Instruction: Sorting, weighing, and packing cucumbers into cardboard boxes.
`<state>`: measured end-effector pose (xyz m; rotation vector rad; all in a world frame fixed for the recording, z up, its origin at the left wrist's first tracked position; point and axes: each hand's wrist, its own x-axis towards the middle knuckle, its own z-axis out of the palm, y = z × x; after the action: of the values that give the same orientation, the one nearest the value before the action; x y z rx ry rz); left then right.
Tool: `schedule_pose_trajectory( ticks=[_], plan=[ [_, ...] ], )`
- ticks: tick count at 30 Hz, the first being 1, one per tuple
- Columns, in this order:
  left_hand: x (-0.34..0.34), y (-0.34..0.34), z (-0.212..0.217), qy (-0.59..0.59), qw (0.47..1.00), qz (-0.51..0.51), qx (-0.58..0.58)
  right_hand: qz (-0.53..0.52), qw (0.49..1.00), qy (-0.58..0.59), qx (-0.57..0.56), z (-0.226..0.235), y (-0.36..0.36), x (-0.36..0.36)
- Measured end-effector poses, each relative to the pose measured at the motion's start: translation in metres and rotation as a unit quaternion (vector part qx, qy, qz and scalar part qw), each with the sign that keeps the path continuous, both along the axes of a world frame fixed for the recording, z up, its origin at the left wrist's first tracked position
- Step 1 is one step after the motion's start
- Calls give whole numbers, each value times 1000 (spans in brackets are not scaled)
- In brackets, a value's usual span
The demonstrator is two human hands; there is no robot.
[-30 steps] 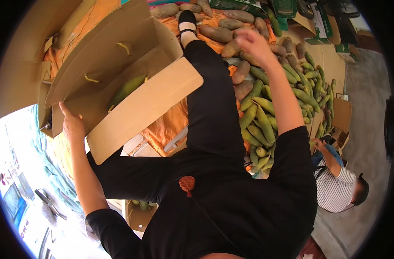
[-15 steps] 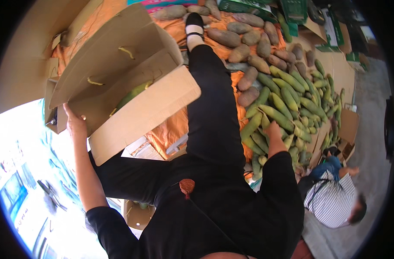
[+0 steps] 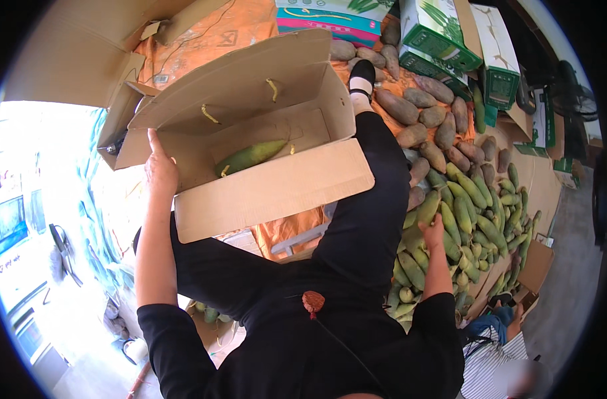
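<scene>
Orange plastic sheeting (image 3: 194,56), eleven o'clock. Left hand (image 3: 161,174), nine o'clock: fingers gripping left edge of brown cardboard box (image 3: 277,189), eleven o'clock. Right hand (image 3: 434,233), three o'clock: fingers curled round long green vegetable (image 3: 428,207).

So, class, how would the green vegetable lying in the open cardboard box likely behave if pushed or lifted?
The green vegetable is long and rounded, so it would probably roll sideways when pushed. Its thick, plump body suggests stiffness and some weight. The cardboard box has a raised back wall that might stop it.
</scene>
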<state>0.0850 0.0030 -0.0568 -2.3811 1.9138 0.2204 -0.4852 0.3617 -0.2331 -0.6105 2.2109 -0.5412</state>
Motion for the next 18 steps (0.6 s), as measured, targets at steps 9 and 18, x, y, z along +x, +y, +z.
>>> schedule_pose_trajectory(
  ticks=[9,18],
  plan=[
    [-4,-5,11,-4,998,30,62,129,922,-73,-359,216,-232,73],
    [2,-2,11,-3,998,-5,57,451,799,-152,-367,258,-352,209]
  ],
)
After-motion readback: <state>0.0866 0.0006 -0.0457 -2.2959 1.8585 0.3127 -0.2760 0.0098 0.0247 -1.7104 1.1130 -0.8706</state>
